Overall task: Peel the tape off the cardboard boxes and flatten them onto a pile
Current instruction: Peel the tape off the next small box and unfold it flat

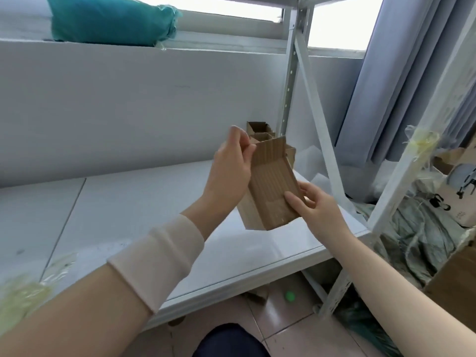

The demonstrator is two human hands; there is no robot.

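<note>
Left hand (231,166) is up at the top left corner of a small brown cardboard box (270,181), in the middle of the frame. Its thumb and fingers are curled in a pinch on the top edge by the open flap, likely to catch a bit of tape or pull the flap; I cannot see any tape clearly. The right hand (311,202) grips the lower right side of the box, thumb flat on the front and fingers round the edge, so the box does not wobble when the other hand pulls. The box is up in the air, tipped a little, above the white shelf (154,202) and not resting on it. That keeps it close to the eyes and easy to turn. Behind it, more small open boxes (257,127) stand at the back of the shelf by the metal post (291,73), likely waiting their turn. A teal bag (110,19) sits on the ledge at the upper left. I see no flat pile.
</note>
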